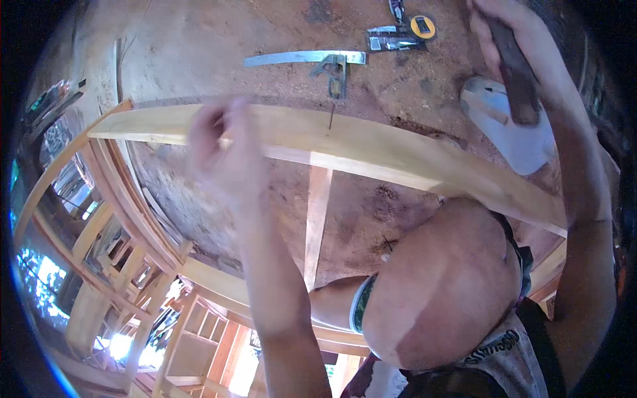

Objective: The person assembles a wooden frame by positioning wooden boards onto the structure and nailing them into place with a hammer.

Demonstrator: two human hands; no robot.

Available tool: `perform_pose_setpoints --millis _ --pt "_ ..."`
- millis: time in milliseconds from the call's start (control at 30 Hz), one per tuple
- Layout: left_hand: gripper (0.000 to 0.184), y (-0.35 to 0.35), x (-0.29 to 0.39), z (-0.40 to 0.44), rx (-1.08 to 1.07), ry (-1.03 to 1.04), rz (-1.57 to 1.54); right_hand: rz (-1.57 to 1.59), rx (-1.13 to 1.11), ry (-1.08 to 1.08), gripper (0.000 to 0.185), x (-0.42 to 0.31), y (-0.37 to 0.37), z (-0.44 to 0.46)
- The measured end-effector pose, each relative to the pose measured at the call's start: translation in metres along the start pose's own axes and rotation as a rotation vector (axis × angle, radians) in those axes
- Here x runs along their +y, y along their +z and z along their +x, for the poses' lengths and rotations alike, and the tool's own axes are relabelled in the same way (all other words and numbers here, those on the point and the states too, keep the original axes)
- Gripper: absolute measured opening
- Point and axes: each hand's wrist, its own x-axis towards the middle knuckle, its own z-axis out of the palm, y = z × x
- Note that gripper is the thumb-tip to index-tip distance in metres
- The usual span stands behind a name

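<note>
My left hand [229, 149] is over the left part of a long pale wooden beam [285, 126]; its fingers look curled but are smeared by motion, and anything between them is too blurred to make out. At the upper right, my right hand [511, 30] is closed around a dark bar-shaped tool [516, 83], whose lower end hangs beside a pale, pointed flat object [514, 136]. A thin nail [331, 119] stands upright at the beam's upper edge, between my two hands. My bent knee [458, 265] is against the beam's lower right part.
Beyond the beam on the dirt-covered floor lie a metal combination square [332, 60], a yellow round-cased tape measure [423, 27] and small packets [391, 43]. A crosspiece [318, 212] meets the beam from below. Wooden frames [126, 199] fill the left side.
</note>
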Motion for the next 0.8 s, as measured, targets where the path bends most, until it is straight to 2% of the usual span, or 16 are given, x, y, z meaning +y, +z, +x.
perform_pose_setpoints --millis 100,133,200,267,300,333,400,433,467,500,533,633,667,733,767,800 --pt "0.003 -0.034 -0.030 -0.039 0.233 -0.080 -0.176 -0.264 0.061 0.091 0.037 0.028 0.020 0.001" --pt "0.003 -0.040 -0.054 -0.056 0.240 -0.085 -0.225 -0.475 -0.279 -0.037 0.037 0.038 0.028 -0.001" --pt "0.005 -0.039 -0.073 -0.062 0.241 -0.083 -0.287 -0.321 -0.402 0.006 0.036 0.047 0.043 -0.016" --pt "0.011 -0.049 -0.083 -0.062 0.059 -0.227 -0.216 -0.118 -0.503 0.197 0.037 0.031 0.042 -0.018" --pt "0.026 -0.071 -0.088 -0.055 -0.200 -0.401 -0.122 -0.073 -0.311 0.163 0.032 0.025 0.036 -0.017" --pt "0.026 -0.080 -0.092 -0.061 -0.186 -0.399 -0.115 -0.024 -0.120 0.128 0.030 0.026 0.026 -0.014" --pt "0.045 -0.092 -0.088 -0.075 -0.711 -0.479 0.030 0.105 0.193 0.068 0.029 0.005 0.011 -0.006" --pt "0.052 -0.084 -0.100 -0.088 -0.830 -0.495 -0.044 0.106 0.191 0.072 0.029 0.016 0.011 -0.003" --pt "0.059 -0.071 -0.108 -0.106 -0.943 -0.513 -0.122 -0.077 0.192 -0.080 0.031 0.036 0.010 -0.001" --pt "0.063 -0.050 -0.078 -0.109 -0.961 -0.503 0.111 -0.257 0.195 -0.241 0.032 0.053 0.008 0.001" --pt "0.067 -0.030 -0.049 -0.106 -0.967 -0.481 0.344 -0.359 0.092 -0.207 0.029 0.054 0.019 -0.010" --pt "0.050 0.004 -0.044 -0.102 -0.791 -0.382 0.151 -0.575 -0.435 -0.020 0.022 0.034 0.055 -0.043" --pt "0.048 0.007 -0.055 -0.109 -0.750 -0.394 0.190 -0.512 -0.483 0.058 0.020 0.024 0.050 -0.041" --pt "0.045 0.006 -0.039 -0.104 -0.734 -0.508 0.197 0.060 -0.506 0.228 0.022 0.019 0.030 -0.020" --pt "0.045 0.008 -0.035 -0.099 -0.720 -0.508 0.195 -0.059 -0.217 0.096 0.025 0.008 0.030 -0.020" --pt "0.045 0.007 -0.030 -0.099 -0.705 -0.488 0.180 -0.011 -0.150 -0.028 0.026 0.001 0.018 -0.011"
